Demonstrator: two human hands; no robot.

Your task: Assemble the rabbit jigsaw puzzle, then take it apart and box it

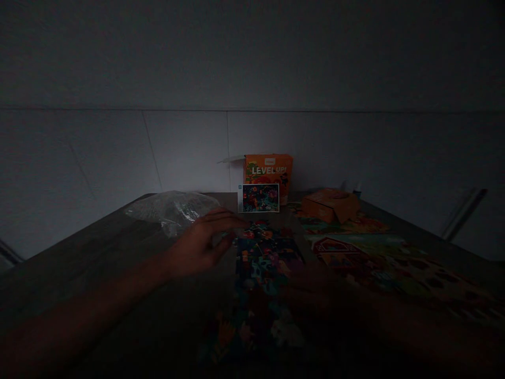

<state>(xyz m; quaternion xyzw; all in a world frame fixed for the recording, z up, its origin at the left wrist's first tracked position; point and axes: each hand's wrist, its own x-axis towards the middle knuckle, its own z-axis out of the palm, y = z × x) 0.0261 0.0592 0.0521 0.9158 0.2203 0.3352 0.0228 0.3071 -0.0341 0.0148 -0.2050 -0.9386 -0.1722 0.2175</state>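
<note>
The view is very dark. A dark, colourful jigsaw puzzle (258,268) lies in the middle of the table, with loose-looking pieces (262,229) at its far end and more pieces (248,334) near me. My left hand (207,237) reaches in from the left; its fingers stretch to the far left edge of the puzzle, thumb held apart, and I see nothing in its grasp. Over the right side of the puzzle, my right hand (303,287) is a dim shape whose fingers are lost in shadow. Behind the puzzle stands a small picture card (260,198) showing a similar dark, colourful scene.
An orange "LEVEL UP!" box (272,164) stands behind the card, its lid flap open. A crumpled clear plastic bag (169,208) lies at the back left. To the right are another orange box (329,205) and a farm-picture puzzle (394,268). A pale wall (189,147) rises behind.
</note>
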